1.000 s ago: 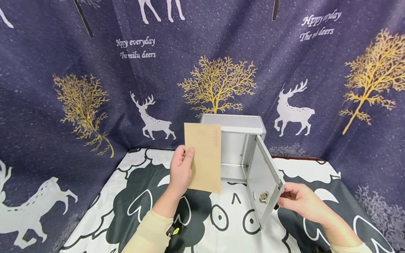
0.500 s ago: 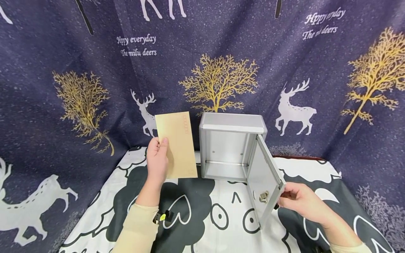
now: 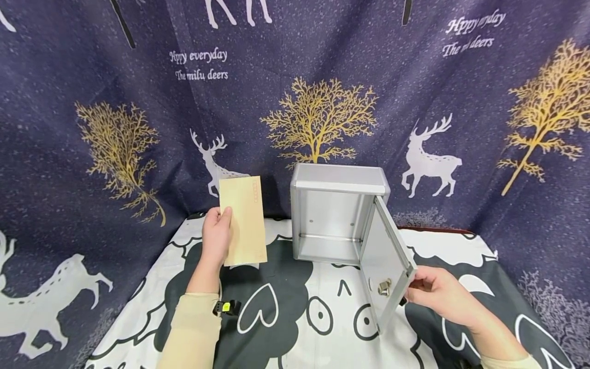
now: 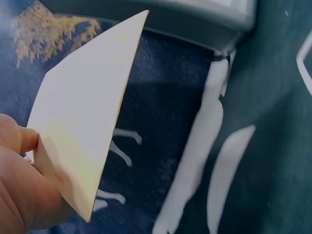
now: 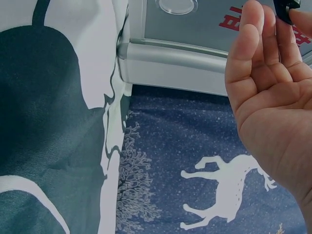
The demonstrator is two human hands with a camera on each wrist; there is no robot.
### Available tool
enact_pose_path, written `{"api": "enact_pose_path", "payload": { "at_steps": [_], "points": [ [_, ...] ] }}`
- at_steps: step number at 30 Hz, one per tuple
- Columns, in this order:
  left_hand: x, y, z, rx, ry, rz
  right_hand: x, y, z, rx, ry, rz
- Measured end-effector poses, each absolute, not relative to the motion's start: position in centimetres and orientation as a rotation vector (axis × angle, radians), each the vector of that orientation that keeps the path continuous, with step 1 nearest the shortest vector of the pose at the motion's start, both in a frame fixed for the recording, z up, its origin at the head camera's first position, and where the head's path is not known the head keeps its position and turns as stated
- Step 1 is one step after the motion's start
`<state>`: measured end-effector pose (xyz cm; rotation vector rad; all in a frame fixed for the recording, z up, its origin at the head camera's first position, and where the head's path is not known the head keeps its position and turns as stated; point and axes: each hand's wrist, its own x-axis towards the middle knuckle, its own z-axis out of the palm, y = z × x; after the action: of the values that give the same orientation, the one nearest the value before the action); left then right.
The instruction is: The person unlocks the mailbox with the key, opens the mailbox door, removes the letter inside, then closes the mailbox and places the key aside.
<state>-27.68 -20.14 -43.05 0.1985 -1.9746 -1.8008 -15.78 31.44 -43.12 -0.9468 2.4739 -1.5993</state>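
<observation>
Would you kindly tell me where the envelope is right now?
In the head view, the envelope is left of the open silver box, gripped by the left hand.

Matt paper envelope [image 3: 246, 225]; smooth metal box [image 3: 340, 177]; printed cloth backdrop [image 3: 258, 46]

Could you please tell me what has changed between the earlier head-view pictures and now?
The left hand carried the envelope leftward, so it no longer hides part of the metal box in the head view. Nothing was newly grasped or let go. The right hand, pinching a small black piece, stayed at the open door; the box and door kept their places.
</observation>
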Motion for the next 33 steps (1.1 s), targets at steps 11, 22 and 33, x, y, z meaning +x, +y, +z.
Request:
{"api": "enact_pose_path", "payload": {
  "at_steps": [11,22,33],
  "points": [
    [-28.5,-22.9,-46.7,0.324,-2.272,-1.763,-15.9,31.4,-43.1,-0.964,2.436,-1.613],
    [-28.6,-24.6,-48.9,0.406,-2.467,-1.669,-15.8,31.3,-43.2,-0.975,2.450,-1.601],
    [-28.7,-25.2,-49.2,0.458,-2.508,-1.569,-15.7,31.4,-43.2,-0.965,2.491,-1.583]
  ]
}}
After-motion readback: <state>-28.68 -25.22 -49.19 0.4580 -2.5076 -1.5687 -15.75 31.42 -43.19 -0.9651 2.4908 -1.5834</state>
